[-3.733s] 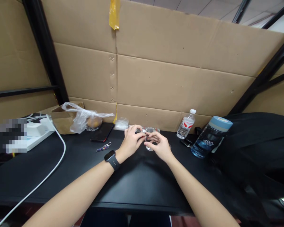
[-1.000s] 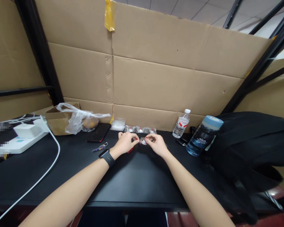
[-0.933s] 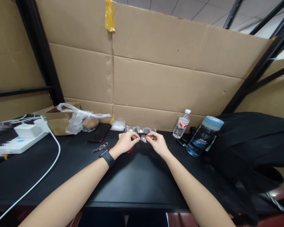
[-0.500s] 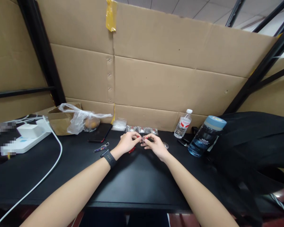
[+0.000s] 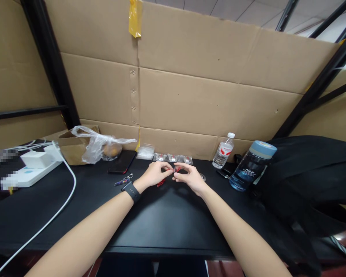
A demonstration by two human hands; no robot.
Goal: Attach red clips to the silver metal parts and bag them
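Note:
My left hand (image 5: 157, 173), with a black watch (image 5: 130, 191) on its wrist, is closed in a pinch at the middle of the black table. Facing it, my right hand (image 5: 188, 177) pinches a small silvery piece (image 5: 174, 169) with some red on it. The fingertips of both hands meet at this piece, and its exact kind is too small to tell. Below the left fingers a red item (image 5: 160, 183) lies on the table. Partly behind the right hand is a clear round object (image 5: 202, 177). Several clear packets (image 5: 173, 158) with round silvery things lie just beyond my hands.
To the left are a power strip (image 5: 31, 173) with a white cable, a plastic bag (image 5: 93, 148), a dark phone-like slab (image 5: 121, 162) and a keychain (image 5: 123, 180). On the right stand a water bottle (image 5: 223, 152), a blue-lidded bottle (image 5: 250, 167) and a black bag (image 5: 308, 181). Cardboard (image 5: 190, 104) walls the back.
The silvery piece has turned slightly between my fingertips, and my right fingers have shifted a little around it. Everything else on the table stays put.

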